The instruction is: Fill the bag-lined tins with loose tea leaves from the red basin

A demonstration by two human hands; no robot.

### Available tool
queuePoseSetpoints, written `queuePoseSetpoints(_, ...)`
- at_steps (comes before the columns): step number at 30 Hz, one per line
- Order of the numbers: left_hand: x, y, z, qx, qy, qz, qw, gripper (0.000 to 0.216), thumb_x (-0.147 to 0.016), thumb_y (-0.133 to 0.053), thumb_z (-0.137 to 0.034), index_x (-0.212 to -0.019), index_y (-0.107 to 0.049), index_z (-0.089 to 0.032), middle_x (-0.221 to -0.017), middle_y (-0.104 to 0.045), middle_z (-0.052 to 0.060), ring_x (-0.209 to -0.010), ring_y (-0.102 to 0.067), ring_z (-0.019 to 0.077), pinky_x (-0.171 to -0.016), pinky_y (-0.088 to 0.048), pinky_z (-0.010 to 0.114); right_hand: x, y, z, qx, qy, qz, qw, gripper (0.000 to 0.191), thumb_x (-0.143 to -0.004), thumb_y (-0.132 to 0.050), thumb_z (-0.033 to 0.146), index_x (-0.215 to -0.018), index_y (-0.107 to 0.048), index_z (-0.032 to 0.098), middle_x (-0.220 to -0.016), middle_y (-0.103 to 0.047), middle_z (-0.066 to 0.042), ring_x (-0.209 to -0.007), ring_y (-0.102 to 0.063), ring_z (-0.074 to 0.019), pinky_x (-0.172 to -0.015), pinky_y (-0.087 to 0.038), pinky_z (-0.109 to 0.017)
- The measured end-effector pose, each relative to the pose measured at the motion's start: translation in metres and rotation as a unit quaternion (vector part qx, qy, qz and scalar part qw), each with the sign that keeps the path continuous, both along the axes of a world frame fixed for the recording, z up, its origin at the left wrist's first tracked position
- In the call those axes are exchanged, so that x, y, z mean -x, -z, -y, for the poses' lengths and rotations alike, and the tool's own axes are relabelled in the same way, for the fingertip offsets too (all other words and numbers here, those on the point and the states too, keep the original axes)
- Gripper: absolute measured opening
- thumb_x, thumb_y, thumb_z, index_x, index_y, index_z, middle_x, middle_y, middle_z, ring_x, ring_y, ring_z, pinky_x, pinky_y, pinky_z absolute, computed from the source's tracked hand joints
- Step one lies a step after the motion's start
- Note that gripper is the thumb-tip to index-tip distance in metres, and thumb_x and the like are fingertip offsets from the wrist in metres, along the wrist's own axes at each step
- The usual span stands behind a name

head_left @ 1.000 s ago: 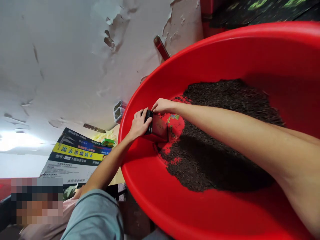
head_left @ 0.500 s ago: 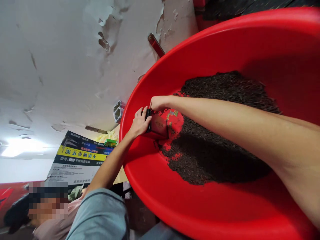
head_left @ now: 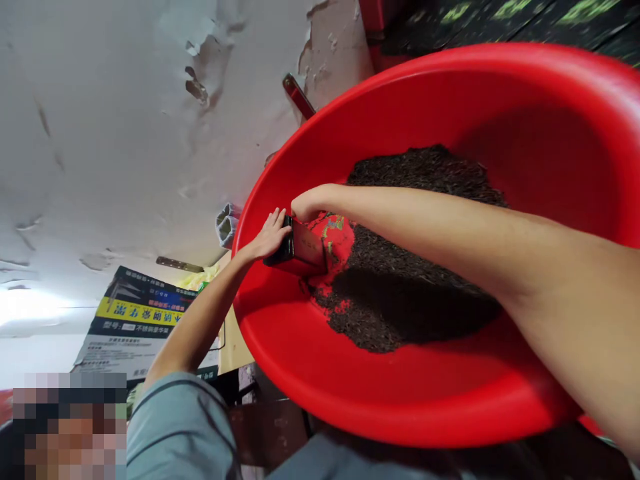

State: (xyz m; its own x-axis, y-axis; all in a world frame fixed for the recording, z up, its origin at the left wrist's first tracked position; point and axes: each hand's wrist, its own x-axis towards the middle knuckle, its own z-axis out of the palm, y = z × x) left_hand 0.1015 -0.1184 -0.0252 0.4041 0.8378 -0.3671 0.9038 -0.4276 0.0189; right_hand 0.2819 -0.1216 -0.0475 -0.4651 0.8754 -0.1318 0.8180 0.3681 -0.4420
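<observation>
At the far left we see a person (head_left: 70,433), low down and partly blurred out. Just right of that a carton (head_left: 133,330) with a yellow band and printed characters leans beneath the wall (head_left: 125,133), whose paint is peeling in patches. A metal strip (head_left: 179,264) lies along the wall above the carton, and a bit of yellow stuff (head_left: 197,279) shows beside it. Our left sleeve (head_left: 177,420), grey-blue, crosses below, and the bare arm runs up over the carton's edge. A grey tube (head_left: 227,225) sits just outside the rim of the red tub (head_left: 450,417).

Inside the tub's left end is the tin (head_left: 307,250), red with a black end facing left. Our left hand (head_left: 271,237) rests on that black end, its fingers stretched out and slightly apart, not wrapped round. Our right hand (head_left: 306,202) bends down at the tin's upper corner, knuckles curled; its fingertips are hidden, so we cannot tell what they pinch. Right of the tin, dark leaves (head_left: 410,257) cover much of the tub's floor, partly beneath our right forearm.
</observation>
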Motion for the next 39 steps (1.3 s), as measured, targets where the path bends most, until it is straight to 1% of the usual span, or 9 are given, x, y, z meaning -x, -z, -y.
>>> queuePoseSetpoints(4,-0.006,0.000,0.023,-0.060,-0.085,0.009,0.995,0.080,-0.106,-0.034,-0.055,-0.174,-0.012,-0.021,-0.180,0.013,0.013,-0.166,0.013,0.0353,-0.130,-0.007,0.068,-0.005,-0.007,0.001,-0.001,0.015,0.041,0.999,0.040,-0.086,-0.065,0.016,-0.122,-0.077,0.005,-0.113,-0.078,-0.016,-0.110,-0.072,-0.0303,-0.093,-0.055,-0.038)
queuePoseSetpoints(8,-0.012,0.007,0.041,-0.103,-0.158,0.015,0.982,0.088,-0.103,-0.042,-0.063,-0.174,-0.013,-0.020,-0.180,0.000,0.022,-0.166,-0.010,0.0433,-0.132,-0.017,0.057,-0.009,-0.011,-0.002,-0.022,0.034,0.032,0.999,0.047,-0.086,-0.068,0.023,-0.131,-0.074,0.009,-0.122,-0.077,-0.018,-0.119,-0.069,-0.0319,-0.095,-0.053,-0.039)
queuePoseSetpoints(11,-0.014,0.010,0.041,-0.106,-0.156,-0.007,0.982,0.090,-0.100,-0.048,-0.063,-0.174,-0.015,-0.024,-0.179,-0.010,0.022,-0.160,-0.029,0.0488,-0.130,-0.025,0.055,-0.012,-0.012,-0.001,-0.026,0.037,0.024,0.999,0.048,-0.087,-0.068,0.023,-0.131,-0.073,0.008,-0.123,-0.076,-0.019,-0.120,-0.068,-0.0327,-0.095,-0.052,-0.039)
queuePoseSetpoints(17,-0.013,0.012,0.034,-0.096,-0.142,-0.028,0.985,0.098,-0.093,-0.055,-0.063,-0.174,-0.012,-0.027,-0.179,-0.013,0.021,-0.154,-0.036,0.0556,-0.121,-0.038,0.062,-0.011,-0.027,0.016,-0.039,0.035,0.047,0.998,0.043,-0.087,-0.065,0.017,-0.128,-0.075,0.007,-0.117,-0.078,-0.019,-0.114,-0.071,-0.0314,-0.090,-0.053,-0.037)
queuePoseSetpoints(24,-0.014,0.010,0.040,-0.103,-0.164,0.001,0.981,0.097,-0.088,-0.063,-0.054,-0.173,-0.021,-0.030,-0.180,-0.015,0.018,-0.156,-0.038,0.0487,-0.124,-0.037,0.057,-0.009,-0.048,0.035,-0.069,0.027,0.051,0.996,0.045,-0.083,-0.066,0.007,-0.126,-0.076,0.007,-0.111,-0.080,-0.018,-0.106,-0.074,-0.0278,-0.083,-0.053,-0.033)
queuePoseSetpoints(28,-0.012,-0.009,0.035,-0.101,-0.179,0.020,0.978,0.107,-0.090,-0.058,-0.070,-0.174,-0.016,-0.018,-0.180,0.002,0.022,-0.165,-0.008,0.0449,-0.132,-0.020,0.060,-0.012,-0.050,0.034,-0.080,0.035,0.042,0.995,0.046,-0.085,-0.065,0.009,-0.131,-0.075,0.008,-0.119,-0.078,-0.019,-0.108,-0.074,-0.0280,-0.081,-0.054,-0.032)
queuePoseSetpoints(32,-0.002,-0.031,0.010,-0.204,-0.114,0.166,0.958,0.088,-0.101,-0.034,-0.070,-0.172,-0.020,-0.022,-0.181,-0.006,0.015,-0.167,0.003,0.0337,-0.132,-0.006,0.064,-0.017,-0.045,0.030,-0.075,0.058,0.037,0.995,0.043,-0.089,-0.064,0.010,-0.130,-0.076,0.008,-0.122,-0.077,-0.020,-0.112,-0.074,-0.0286,-0.085,-0.055,-0.031)
queuePoseSetpoints(35,0.000,-0.020,-0.002,-0.249,-0.026,0.217,0.944,0.076,-0.106,-0.023,-0.060,-0.172,-0.021,-0.022,-0.181,-0.011,0.012,-0.168,0.006,0.0280,-0.133,0.000,0.062,-0.021,-0.040,0.026,-0.072,0.084,0.028,0.994,0.043,-0.089,-0.065,0.012,-0.131,-0.075,0.010,-0.124,-0.077,-0.021,-0.112,-0.074,-0.0301,-0.087,-0.057,-0.033)
queuePoseSetpoints(39,-0.008,0.019,0.008,-0.154,-0.019,0.093,0.984,0.073,-0.107,-0.025,-0.048,-0.171,-0.024,-0.014,-0.179,-0.017,0.015,-0.167,-0.001,0.0297,-0.134,-0.003,0.060,-0.025,-0.036,0.018,-0.075,0.122,0.010,0.990,0.048,-0.092,-0.067,0.020,-0.139,-0.071,0.008,-0.131,-0.073,-0.025,-0.117,-0.073,-0.0340,-0.091,-0.059,-0.037)
